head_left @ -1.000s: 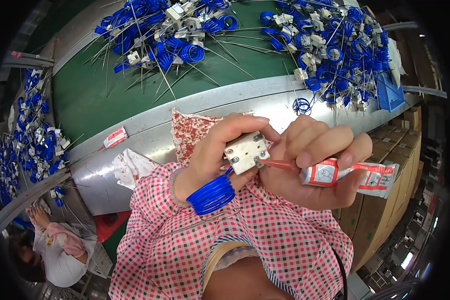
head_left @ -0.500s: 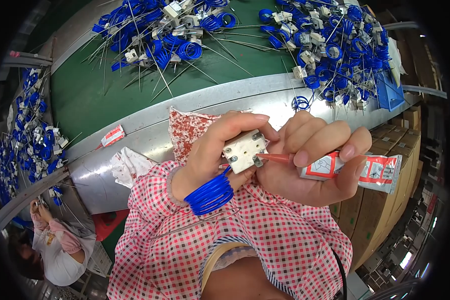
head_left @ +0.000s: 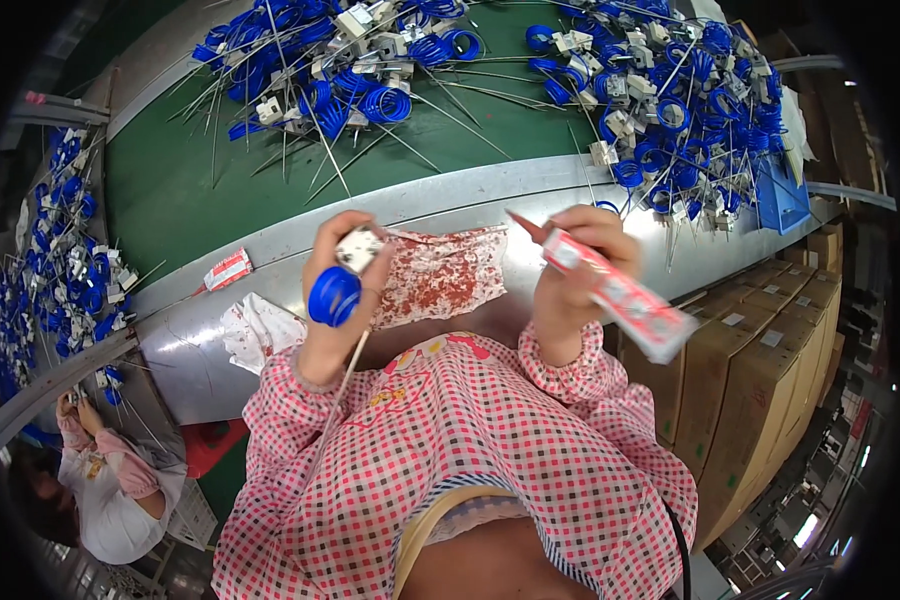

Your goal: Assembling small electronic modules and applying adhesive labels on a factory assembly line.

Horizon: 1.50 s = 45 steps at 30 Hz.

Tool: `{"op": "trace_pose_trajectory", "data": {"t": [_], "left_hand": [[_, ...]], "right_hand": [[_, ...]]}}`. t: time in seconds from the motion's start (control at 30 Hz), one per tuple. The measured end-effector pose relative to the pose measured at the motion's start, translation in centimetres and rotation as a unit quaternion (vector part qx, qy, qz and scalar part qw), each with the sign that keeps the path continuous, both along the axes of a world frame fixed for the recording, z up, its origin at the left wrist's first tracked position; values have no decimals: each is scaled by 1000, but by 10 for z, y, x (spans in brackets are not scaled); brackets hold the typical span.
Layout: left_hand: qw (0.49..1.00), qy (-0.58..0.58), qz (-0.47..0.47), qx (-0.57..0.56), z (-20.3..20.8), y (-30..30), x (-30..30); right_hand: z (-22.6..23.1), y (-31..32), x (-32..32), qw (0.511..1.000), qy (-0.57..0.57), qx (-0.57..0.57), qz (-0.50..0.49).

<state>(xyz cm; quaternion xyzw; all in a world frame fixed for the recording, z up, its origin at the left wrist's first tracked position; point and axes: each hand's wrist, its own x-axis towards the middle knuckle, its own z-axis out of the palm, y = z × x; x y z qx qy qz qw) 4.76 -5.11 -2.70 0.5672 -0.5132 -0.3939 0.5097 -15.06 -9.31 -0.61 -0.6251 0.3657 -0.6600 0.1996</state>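
Note:
My left hand (head_left: 320, 260) is closed around a capillary thermostat, a small white block (head_left: 360, 247) with metal terminals. Its blue coil (head_left: 334, 297) hangs against my fingers, and a thin metal rod (head_left: 350, 370) runs down from there toward my apron. My right hand (head_left: 580, 285) grips a white and red squeeze tube (head_left: 625, 300) with a reddish pointed nozzle (head_left: 527, 226). The nozzle points up and left, well apart from the block. Between my hands a white cloth with red-brown stains (head_left: 440, 280) lies on the metal bench edge (head_left: 190, 350).
Big heaps of blue-coiled thermostats (head_left: 310, 90) (head_left: 660, 100) lie on the green surface (head_left: 170, 180). Left of me are another tube (head_left: 228, 268) and a crumpled white cloth (head_left: 260, 332). Cardboard boxes (head_left: 760, 360) stand at right. Another person (head_left: 120, 490) works at lower left.
My hands have drawn apart and moved farther from my body. The tube's nozzle has left the thermostat's terminal, and the thermostat has swung left and up with my left hand.

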Motion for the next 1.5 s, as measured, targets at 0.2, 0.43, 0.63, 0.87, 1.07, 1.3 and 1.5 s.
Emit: {"op": "trace_pose_trajectory", "data": {"t": [0.2,0.43,0.63,0.87,1.07,1.3,1.5], "left_hand": [[984,-165,56,23,-61,33,36],[970,-226,29,81,-60,37,17],[909,386,68,140,-65,33,8],[773,603,84,176,-74,13,-8],[815,559,69,137,-71,15,-14],[828,543,38,134,-59,12,-15],[840,517,68,149,-55,10,-11]], "right_hand": [[-55,35,11,970,202,117,72],[-93,54,40,961,189,95,177],[-88,53,61,960,31,206,186],[-85,54,60,841,-248,445,184],[-85,54,66,837,-257,444,188],[-91,56,56,793,-318,463,237],[-82,50,60,773,-378,456,226]]}}
